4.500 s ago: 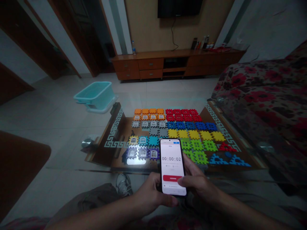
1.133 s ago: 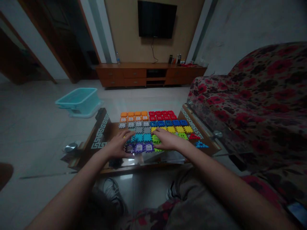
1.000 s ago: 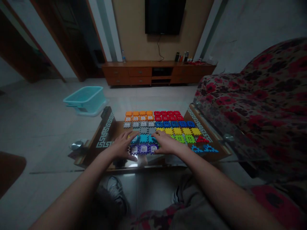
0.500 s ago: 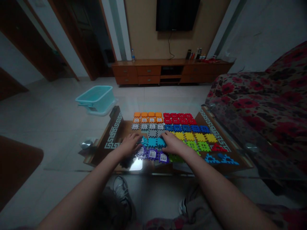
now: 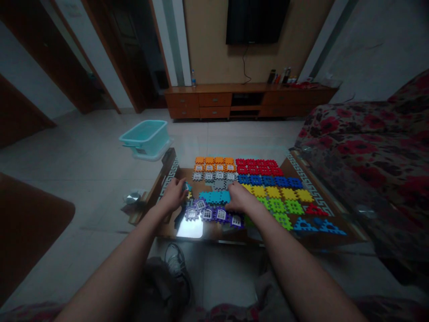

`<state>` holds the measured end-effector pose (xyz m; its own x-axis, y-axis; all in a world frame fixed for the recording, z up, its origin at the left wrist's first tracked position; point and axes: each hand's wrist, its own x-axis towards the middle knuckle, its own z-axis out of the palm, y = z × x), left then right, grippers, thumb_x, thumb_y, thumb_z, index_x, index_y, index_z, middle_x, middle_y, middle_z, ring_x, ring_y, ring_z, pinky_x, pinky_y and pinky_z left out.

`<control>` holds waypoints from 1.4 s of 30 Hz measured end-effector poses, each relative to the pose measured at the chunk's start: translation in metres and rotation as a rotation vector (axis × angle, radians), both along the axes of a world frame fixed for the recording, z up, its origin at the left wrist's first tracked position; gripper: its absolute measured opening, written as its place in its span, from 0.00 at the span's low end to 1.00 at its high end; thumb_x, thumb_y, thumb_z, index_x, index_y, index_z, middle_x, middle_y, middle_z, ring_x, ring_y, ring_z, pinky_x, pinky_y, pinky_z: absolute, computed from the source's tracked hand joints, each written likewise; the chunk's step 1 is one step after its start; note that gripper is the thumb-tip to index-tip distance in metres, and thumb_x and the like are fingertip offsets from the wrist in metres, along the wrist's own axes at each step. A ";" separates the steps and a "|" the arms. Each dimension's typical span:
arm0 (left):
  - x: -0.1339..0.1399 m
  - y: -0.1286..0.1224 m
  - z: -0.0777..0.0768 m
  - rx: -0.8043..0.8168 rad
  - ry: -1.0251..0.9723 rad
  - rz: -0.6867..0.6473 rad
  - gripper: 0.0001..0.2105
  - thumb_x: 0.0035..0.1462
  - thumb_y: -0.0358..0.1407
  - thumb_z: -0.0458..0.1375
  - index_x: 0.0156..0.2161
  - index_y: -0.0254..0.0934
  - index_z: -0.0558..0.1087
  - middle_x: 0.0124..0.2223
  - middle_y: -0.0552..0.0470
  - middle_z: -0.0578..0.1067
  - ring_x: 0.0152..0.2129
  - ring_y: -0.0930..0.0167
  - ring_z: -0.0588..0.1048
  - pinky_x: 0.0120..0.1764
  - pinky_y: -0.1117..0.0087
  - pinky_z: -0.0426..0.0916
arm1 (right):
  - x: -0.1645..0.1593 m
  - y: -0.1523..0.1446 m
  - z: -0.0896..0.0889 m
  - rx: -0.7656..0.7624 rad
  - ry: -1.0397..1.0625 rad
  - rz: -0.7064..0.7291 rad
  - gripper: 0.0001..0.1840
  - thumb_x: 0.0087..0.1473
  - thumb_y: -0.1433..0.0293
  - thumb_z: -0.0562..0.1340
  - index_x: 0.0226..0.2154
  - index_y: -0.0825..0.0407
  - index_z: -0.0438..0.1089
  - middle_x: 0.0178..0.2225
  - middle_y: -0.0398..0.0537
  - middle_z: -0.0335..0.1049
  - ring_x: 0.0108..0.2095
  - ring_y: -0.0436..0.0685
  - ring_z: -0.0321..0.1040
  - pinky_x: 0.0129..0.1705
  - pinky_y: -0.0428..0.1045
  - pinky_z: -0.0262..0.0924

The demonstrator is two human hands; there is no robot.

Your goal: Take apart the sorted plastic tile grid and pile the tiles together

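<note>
Left hand: my left hand lies palm down at the left edge of the tile spread, a little left of frame centre. Its fingers curl loosely over a small yellow-and-teal window tile; whether they pinch it I cannot tell.

Right hand: my right hand rests flat just right of centre, fingers spread and gripping nothing. The fingertips touch the right end of the teal tiles.

Purple window tiles: a crooked row of purple window tiles sits just below both hands, toward the near edge of the table — one at the right end lies close under my right wrist.

Other tiles: orange tiles and red tiles form the far rows, with grey tiles and blue tiles in front of them. Yellow tiles and green tiles run to the right of my right hand. Blue triangles lie at the lower right of the spread.

Table: a glass-topped table with a white key-pattern border carries everything.

Room: a teal tub stands on the floor at upper left of the table — a flowered sofa fills the right side.
</note>
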<state>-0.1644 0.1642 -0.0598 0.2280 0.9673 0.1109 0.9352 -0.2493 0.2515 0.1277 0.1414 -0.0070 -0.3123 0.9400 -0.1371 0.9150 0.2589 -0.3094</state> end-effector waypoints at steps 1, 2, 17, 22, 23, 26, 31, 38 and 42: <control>-0.007 0.001 -0.001 -0.001 0.012 0.051 0.23 0.62 0.39 0.51 0.61 0.35 0.62 0.49 0.40 0.65 0.46 0.59 0.68 0.49 0.56 0.65 | -0.003 0.001 0.001 0.008 0.010 -0.011 0.22 0.36 0.67 0.72 0.37 0.57 0.73 0.43 0.62 0.69 0.42 0.66 0.69 0.44 0.55 0.65; -0.014 0.001 -0.001 -0.001 0.028 0.103 0.23 0.62 0.39 0.50 0.61 0.35 0.63 0.49 0.39 0.65 0.47 0.58 0.68 0.49 0.56 0.65 | -0.006 0.001 0.001 0.017 0.023 -0.020 0.22 0.36 0.66 0.72 0.37 0.56 0.73 0.43 0.61 0.69 0.42 0.66 0.69 0.44 0.55 0.65; -0.064 -0.012 0.000 0.049 -0.045 0.433 0.24 0.65 0.41 0.43 0.60 0.32 0.65 0.46 0.37 0.68 0.47 0.56 0.69 0.51 0.53 0.65 | -0.124 0.007 -0.040 0.074 0.480 -0.001 0.36 0.51 0.64 0.65 0.61 0.51 0.57 0.57 0.58 0.59 0.55 0.65 0.61 0.55 0.58 0.61; -0.054 -0.018 0.005 0.017 -0.049 0.415 0.28 0.66 0.47 0.41 0.65 0.36 0.59 0.57 0.34 0.62 0.56 0.52 0.63 0.56 0.49 0.60 | -0.119 0.016 -0.032 0.039 0.715 0.010 0.33 0.56 0.64 0.63 0.62 0.51 0.56 0.59 0.58 0.61 0.52 0.60 0.67 0.51 0.55 0.65; -0.051 -0.019 0.007 0.015 -0.034 0.401 0.28 0.66 0.48 0.41 0.66 0.38 0.59 0.60 0.34 0.60 0.58 0.51 0.61 0.56 0.48 0.59 | -0.112 0.018 -0.027 0.058 0.712 0.002 0.29 0.57 0.66 0.62 0.59 0.51 0.60 0.57 0.57 0.64 0.51 0.59 0.67 0.52 0.55 0.65; -0.039 -0.024 0.014 0.038 0.002 0.294 0.27 0.65 0.49 0.45 0.66 0.44 0.58 0.65 0.39 0.56 0.61 0.51 0.56 0.58 0.46 0.56 | -0.082 0.021 -0.012 0.089 0.669 0.011 0.19 0.57 0.70 0.61 0.52 0.53 0.67 0.50 0.54 0.71 0.48 0.58 0.69 0.51 0.55 0.64; -0.007 -0.036 0.033 -0.003 0.006 -0.239 0.35 0.55 0.57 0.56 0.65 0.47 0.58 0.65 0.45 0.58 0.61 0.55 0.57 0.62 0.52 0.53 | -0.032 -0.004 0.006 -0.031 0.311 0.141 0.30 0.44 0.62 0.72 0.50 0.52 0.69 0.48 0.56 0.70 0.48 0.64 0.67 0.50 0.58 0.62; 0.032 -0.047 0.040 -0.180 0.103 -0.494 0.40 0.45 0.53 0.67 0.63 0.48 0.61 0.61 0.47 0.65 0.59 0.54 0.59 0.61 0.50 0.52 | -0.026 -0.032 0.002 -0.124 0.036 0.191 0.44 0.32 0.64 0.78 0.53 0.52 0.66 0.53 0.60 0.63 0.53 0.69 0.62 0.53 0.59 0.59; 0.034 -0.041 0.036 -0.168 0.101 -0.523 0.33 0.49 0.47 0.66 0.60 0.44 0.65 0.54 0.46 0.70 0.53 0.58 0.65 0.56 0.55 0.58 | -0.028 -0.025 0.000 -0.109 0.044 0.220 0.25 0.43 0.69 0.72 0.45 0.55 0.71 0.47 0.58 0.68 0.48 0.64 0.66 0.50 0.53 0.61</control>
